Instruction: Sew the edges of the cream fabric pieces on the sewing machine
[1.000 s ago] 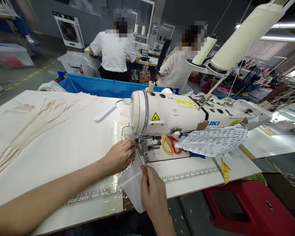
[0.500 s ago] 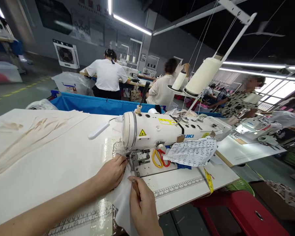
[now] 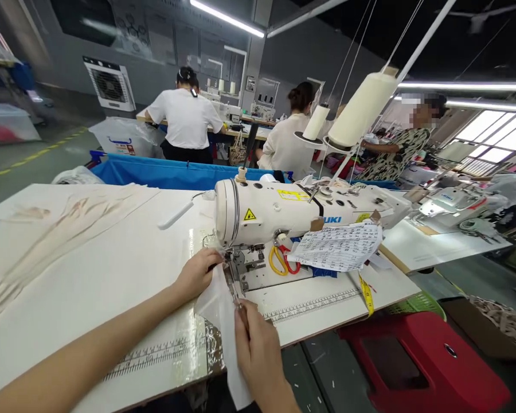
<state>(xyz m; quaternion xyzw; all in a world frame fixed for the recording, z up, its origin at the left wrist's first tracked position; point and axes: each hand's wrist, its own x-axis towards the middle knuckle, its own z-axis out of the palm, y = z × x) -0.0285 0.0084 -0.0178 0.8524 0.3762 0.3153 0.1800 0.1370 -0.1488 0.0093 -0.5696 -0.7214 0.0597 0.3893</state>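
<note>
Pinching a thin metal-tipped tool [image 3: 236, 297] in my right hand [image 3: 258, 355], I press the white fabric piece [image 3: 223, 321] with my left hand [image 3: 198, 272] at the white sewing machine [image 3: 284, 215]; since a second ago, both hands have barely shifted there.

2 bare forearms, sleeveless hands [image 3: 258, 358]

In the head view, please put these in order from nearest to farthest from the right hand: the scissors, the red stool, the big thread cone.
From the right hand:
1. Scissors, just beyond it, under the machine arm.
2. Red stool, lower right, beside the table.
3. Big thread cone, high up, upper right.
</note>
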